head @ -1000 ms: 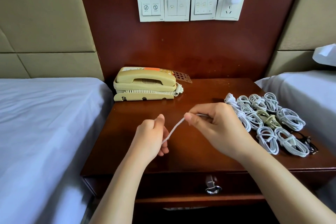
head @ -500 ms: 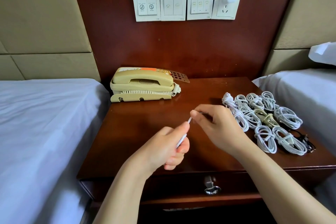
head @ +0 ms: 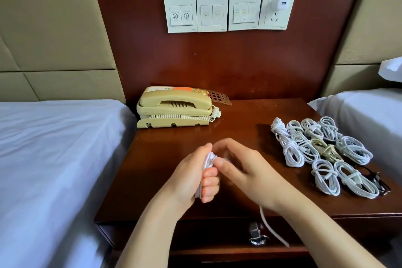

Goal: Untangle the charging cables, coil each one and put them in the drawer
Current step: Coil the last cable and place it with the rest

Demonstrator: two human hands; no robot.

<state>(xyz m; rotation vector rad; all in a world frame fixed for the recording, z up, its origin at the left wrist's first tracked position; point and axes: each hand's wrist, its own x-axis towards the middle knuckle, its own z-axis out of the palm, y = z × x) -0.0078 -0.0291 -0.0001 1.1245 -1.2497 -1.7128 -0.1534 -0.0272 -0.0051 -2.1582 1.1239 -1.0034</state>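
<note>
The left hand [head: 193, 178] gripped a coiled white cable [head: 207, 161]; the right hand [head: 245, 173] pinched it. The drawer [head: 208, 236] stood shut, contents unseen.

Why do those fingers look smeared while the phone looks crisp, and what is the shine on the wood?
Head view: fingers of the right hand are motion-blurred, likely moving round the white cable in the left hand; the still telephone is sharp. Head view: soft light glints off the nightstand, and the wide lens bows the wall panels.
</note>
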